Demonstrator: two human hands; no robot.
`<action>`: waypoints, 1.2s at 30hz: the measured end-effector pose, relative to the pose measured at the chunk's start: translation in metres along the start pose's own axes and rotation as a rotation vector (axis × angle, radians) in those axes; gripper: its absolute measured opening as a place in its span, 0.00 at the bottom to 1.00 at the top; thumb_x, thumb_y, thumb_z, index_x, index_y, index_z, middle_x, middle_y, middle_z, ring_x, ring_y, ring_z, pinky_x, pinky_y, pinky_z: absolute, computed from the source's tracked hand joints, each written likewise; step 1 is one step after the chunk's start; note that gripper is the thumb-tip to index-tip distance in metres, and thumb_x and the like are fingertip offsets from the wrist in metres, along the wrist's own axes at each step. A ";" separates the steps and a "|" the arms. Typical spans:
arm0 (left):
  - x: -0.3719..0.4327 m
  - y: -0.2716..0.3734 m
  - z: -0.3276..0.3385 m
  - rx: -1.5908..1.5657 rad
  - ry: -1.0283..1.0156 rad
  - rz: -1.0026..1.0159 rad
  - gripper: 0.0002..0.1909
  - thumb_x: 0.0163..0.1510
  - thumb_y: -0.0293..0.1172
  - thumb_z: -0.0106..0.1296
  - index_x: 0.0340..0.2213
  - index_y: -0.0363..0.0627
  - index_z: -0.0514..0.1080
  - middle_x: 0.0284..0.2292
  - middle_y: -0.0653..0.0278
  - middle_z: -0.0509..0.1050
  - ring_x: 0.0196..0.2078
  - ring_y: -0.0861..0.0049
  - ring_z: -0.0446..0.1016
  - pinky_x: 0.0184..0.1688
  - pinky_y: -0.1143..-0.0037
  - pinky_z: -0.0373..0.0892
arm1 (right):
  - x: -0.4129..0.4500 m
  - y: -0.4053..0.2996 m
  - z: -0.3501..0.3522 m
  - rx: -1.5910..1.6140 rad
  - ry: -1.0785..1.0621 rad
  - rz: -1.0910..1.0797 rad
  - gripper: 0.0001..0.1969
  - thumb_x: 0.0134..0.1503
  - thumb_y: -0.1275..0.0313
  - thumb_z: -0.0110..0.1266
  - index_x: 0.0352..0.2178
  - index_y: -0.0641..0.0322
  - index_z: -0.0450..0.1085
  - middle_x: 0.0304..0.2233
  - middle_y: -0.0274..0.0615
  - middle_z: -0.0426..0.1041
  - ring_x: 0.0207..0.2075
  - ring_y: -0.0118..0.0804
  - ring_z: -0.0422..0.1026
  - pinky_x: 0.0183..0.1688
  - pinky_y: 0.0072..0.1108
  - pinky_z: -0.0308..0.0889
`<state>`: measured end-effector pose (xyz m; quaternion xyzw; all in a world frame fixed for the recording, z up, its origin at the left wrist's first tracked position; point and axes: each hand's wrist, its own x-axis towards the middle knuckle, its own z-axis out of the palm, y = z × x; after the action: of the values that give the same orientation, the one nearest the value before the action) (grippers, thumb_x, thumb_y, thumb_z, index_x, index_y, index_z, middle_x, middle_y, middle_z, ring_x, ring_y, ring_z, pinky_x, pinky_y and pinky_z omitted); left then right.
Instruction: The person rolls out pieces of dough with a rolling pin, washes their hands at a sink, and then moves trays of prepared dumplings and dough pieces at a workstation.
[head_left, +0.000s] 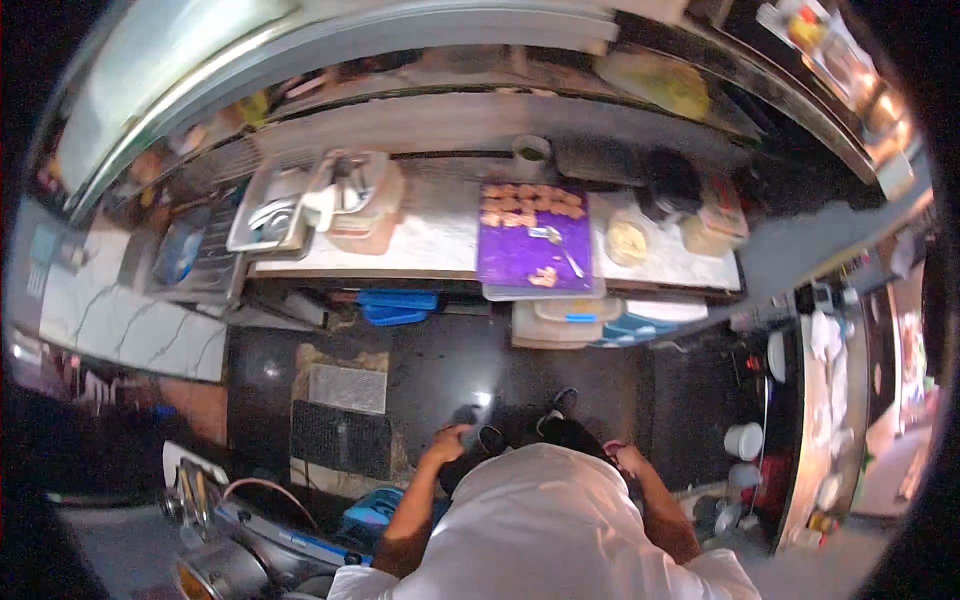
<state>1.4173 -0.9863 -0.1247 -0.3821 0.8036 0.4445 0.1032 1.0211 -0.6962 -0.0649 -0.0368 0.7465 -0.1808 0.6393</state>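
My left hand (450, 442) hangs low beside my body, above the dark floor; a blurred greyish shape lies against its fingers, and whether it is held is unclear. On the other side, my right hand (628, 457) is at hip height, with something small and pinkish-red at its fingertips. Both hands are well away from the counter. There, a purple cutting board (517, 251) bears rows of pinkish food pieces (525, 201), a spoon (568, 251) and a smaller pile of pieces (543, 277). A container of pale yellowish food (626, 241) stands right of the board.
Left on the counter are a white tub (270, 217) and a plastic bin with utensils (360, 225). Blue containers (397, 304) and a lidded clear tub (555, 326) sit below. A floor grate (347, 388) lies left; a metal pot (225, 566) stands at lower left.
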 end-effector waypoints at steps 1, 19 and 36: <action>-0.002 0.006 -0.006 -0.047 -0.029 -0.138 0.26 0.46 0.34 0.54 0.49 0.46 0.67 0.50 0.54 0.69 0.54 0.63 0.66 0.55 0.71 0.61 | 0.017 0.018 -0.004 -0.087 0.116 -0.090 0.23 0.57 0.57 0.51 0.50 0.56 0.67 0.43 0.42 0.72 0.45 0.33 0.67 0.47 0.30 0.64; 0.151 0.125 -0.175 -1.057 0.304 -0.145 0.20 0.56 0.40 0.52 0.47 0.45 0.67 0.33 0.73 0.71 0.32 0.84 0.70 0.33 0.79 0.68 | 0.046 0.000 -0.030 0.427 0.093 -0.306 0.10 0.58 0.67 0.50 0.39 0.60 0.70 0.32 0.38 0.73 0.30 0.31 0.69 0.32 0.22 0.66; 0.289 0.166 -0.252 -0.862 0.343 -0.100 0.08 0.56 0.38 0.52 0.32 0.48 0.69 0.25 0.74 0.69 0.27 0.85 0.66 0.29 0.81 0.63 | 0.064 -0.258 -0.092 0.421 0.066 -0.806 0.15 0.58 0.62 0.52 0.42 0.60 0.68 0.33 0.32 0.72 0.29 0.26 0.71 0.32 0.16 0.66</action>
<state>1.1451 -1.2849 -0.0181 -0.4964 0.5318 0.6626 -0.1782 0.8755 -0.9346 -0.0329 -0.1878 0.6394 -0.5642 0.4875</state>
